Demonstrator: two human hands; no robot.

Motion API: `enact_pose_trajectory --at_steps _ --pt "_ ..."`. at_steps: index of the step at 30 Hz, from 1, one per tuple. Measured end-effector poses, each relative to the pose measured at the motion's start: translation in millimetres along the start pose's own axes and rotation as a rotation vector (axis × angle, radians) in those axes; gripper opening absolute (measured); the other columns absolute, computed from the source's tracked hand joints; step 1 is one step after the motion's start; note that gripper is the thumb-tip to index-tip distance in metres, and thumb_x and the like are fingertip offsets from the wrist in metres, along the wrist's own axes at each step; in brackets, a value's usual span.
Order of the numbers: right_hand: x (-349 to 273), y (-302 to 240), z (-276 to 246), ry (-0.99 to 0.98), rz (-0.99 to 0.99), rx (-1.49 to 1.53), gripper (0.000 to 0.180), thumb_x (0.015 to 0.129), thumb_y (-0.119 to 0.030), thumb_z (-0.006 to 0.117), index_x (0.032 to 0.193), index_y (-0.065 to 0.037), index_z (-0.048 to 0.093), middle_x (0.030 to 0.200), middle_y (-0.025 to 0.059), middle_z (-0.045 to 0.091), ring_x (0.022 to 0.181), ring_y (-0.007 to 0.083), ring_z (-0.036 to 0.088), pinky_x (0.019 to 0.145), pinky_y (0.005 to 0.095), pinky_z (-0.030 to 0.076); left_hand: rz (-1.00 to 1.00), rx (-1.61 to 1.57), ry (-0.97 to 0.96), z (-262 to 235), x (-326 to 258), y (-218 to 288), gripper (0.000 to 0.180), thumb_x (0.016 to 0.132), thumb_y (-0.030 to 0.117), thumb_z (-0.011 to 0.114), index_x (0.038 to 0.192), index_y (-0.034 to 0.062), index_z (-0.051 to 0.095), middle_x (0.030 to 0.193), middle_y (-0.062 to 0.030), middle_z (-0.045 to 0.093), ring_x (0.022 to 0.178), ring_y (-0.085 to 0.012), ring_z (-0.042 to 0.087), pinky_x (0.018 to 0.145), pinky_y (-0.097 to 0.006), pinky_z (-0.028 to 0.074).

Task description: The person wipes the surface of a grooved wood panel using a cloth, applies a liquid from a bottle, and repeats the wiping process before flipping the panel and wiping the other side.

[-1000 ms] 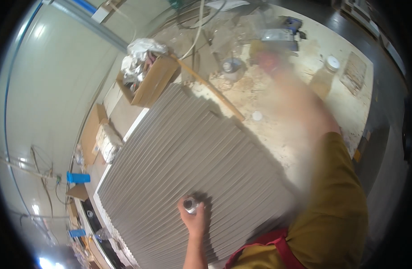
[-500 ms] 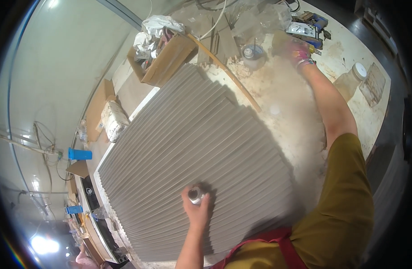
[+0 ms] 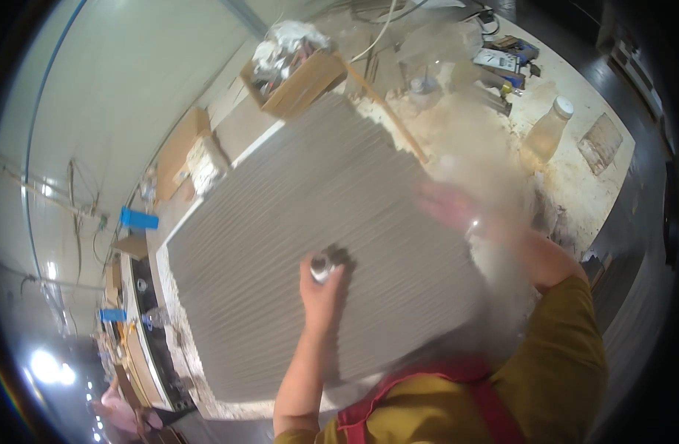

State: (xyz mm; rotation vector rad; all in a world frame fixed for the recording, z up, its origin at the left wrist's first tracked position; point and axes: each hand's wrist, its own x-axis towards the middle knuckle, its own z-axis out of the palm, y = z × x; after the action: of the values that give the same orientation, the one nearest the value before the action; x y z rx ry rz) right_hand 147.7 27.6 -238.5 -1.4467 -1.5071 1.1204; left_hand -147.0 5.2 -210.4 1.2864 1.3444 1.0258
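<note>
My left hand is closed round a small white open-topped bottle, held over a broad layer of grey strips. The strips lie side by side across the worktable, their ends uneven. My right hand, a bracelet at its wrist, is over the right edge of the strips. Motion and a hazy patch in the picture smear its fingers, so whether it holds anything does not show. A thin wooden stick lies by the far right edge of the strips.
A cardboard box of crumpled items stands at the back. Farther right are a clear container, several tools, a jar with a white lid and a stained flat board. A blue cup is at the left.
My right hand has come back from the tools at the far right to the strips' right edge. My left hand still holds the bottle over the strips. The whole view has shifted.
</note>
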Motion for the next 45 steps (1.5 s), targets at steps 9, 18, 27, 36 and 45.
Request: enact_pose_trajectory --at_steps 9,18,27,36,45 --pt "-64.0 -67.3 26.3 -0.309 -0.083 -0.085 0.042 0.092 -0.024 0.051 0.127 0.0 0.048 0.12 0.014 0.056 0.11 0.02 0.053 0.093 0.0307 0.042 0.336 0.059 -0.178 -37.2 -62.3 -2.5 0.053 0.069 -0.002 0.074 0.115 0.0084 0.05 0.116 -0.0088 0.052 0.11 -0.0195 0.049 0.087 -0.028 0.043" --pt "-116.5 -139.3 60.7 -0.17 -0.53 -0.451 0.032 0.089 -0.011 0.051 0.121 -0.014 0.052 0.095 0.0142 0.062 0.071 0.0261 0.062 0.064 0.0353 0.049 0.484 0.193 -0.211 -54.7 -99.1 -4.9 0.053 0.063 -0.014 0.068 0.111 0.0045 0.053 0.115 -0.0102 0.049 0.11 -0.0218 0.049 0.088 -0.03 0.045" --pt "-138.6 -201.9 81.8 -0.654 -0.265 -0.733 0.038 0.078 -0.003 0.053 0.116 -0.006 0.05 0.096 0.0149 0.055 0.086 0.0311 0.056 0.073 0.04 0.046 0.66 0.426 -0.224 -56.0 -110.5 -0.6 0.052 0.062 -0.002 0.074 0.111 0.0054 0.055 0.107 -0.0121 0.055 0.101 -0.03 0.054 0.084 -0.036 0.045" --pt "-139.9 -180.3 113.3 -0.442 -0.509 -0.875 0.02 0.079 -0.01 0.055 0.097 -0.005 0.05 0.089 0.0162 0.053 0.076 0.0342 0.058 0.062 0.0444 0.045 0.528 0.516 -0.176 -54.9 -123.3 -1.5 0.056 0.063 0.011 0.08 0.11 0.0032 0.051 0.102 -0.0147 0.058 0.096 -0.033 0.056 0.082 -0.039 0.045" --pt "-139.2 -160.5 123.8 -0.421 -0.544 -0.71 0.017 0.077 -0.005 0.056 0.093 -0.004 0.05 0.089 0.016 0.053 0.077 0.0353 0.059 0.06 0.0441 0.047 0.599 0.527 -0.253 -58.9 -119.3 2.0 0.05 0.063 0.01 0.079 0.105 0.0034 0.053 0.096 -0.0139 0.057 0.09 -0.0329 0.055 0.078 -0.04 0.044"
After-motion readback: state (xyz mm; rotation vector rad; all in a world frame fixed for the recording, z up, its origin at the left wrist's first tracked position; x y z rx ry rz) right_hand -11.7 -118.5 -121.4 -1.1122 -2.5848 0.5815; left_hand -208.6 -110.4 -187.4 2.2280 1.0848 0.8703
